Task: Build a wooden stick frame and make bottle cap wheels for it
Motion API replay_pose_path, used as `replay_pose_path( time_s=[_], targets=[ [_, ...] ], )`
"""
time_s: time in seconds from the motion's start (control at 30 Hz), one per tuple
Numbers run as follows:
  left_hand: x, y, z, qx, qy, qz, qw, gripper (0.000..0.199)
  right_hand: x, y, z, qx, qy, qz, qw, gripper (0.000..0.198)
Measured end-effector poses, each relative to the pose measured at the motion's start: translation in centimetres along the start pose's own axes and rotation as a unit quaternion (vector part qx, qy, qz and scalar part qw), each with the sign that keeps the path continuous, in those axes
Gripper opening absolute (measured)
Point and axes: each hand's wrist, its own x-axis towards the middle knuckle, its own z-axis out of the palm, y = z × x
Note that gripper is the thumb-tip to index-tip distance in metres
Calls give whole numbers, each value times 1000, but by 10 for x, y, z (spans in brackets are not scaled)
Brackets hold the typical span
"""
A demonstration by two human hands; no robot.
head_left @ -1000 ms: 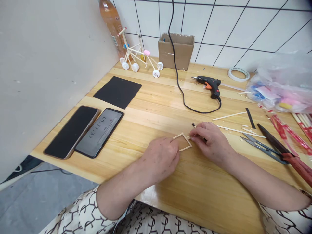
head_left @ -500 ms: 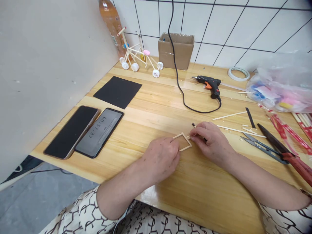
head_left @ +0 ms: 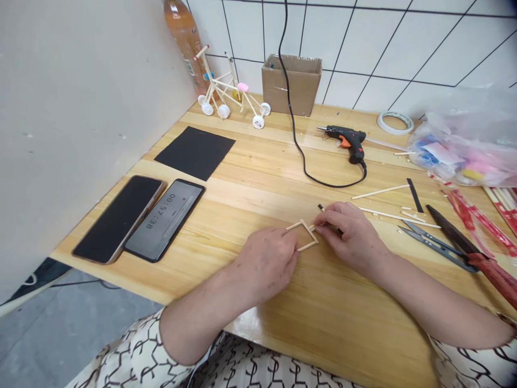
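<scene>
a cardboard box (head_left: 288, 91) has a bit of blue showing inside; a bottle (head_left: 181, 35) holds orange-brown liquid, a clear bag (head_left: 476, 121) colourful pieces. a phone (head_left: 163, 223) reads 00:57:38. over the desk (head_left: 258, 167), the left hand (head_left: 269, 258), back upward, grips a small stick frame (head_left: 310, 231) between the hands; the right hand (head_left: 349, 231) pinches a short stick (head_left: 312, 228) at its side.
</scene>
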Motion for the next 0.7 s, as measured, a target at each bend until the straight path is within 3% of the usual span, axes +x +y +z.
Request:
replay_pose_path(
  time_s=[0.7],
  targets=[
    [1, 0, -1, -9, -16, -10, 1000, 14, 1, -1, -1, -2, -4, 2, 1000, 13]
  ],
)
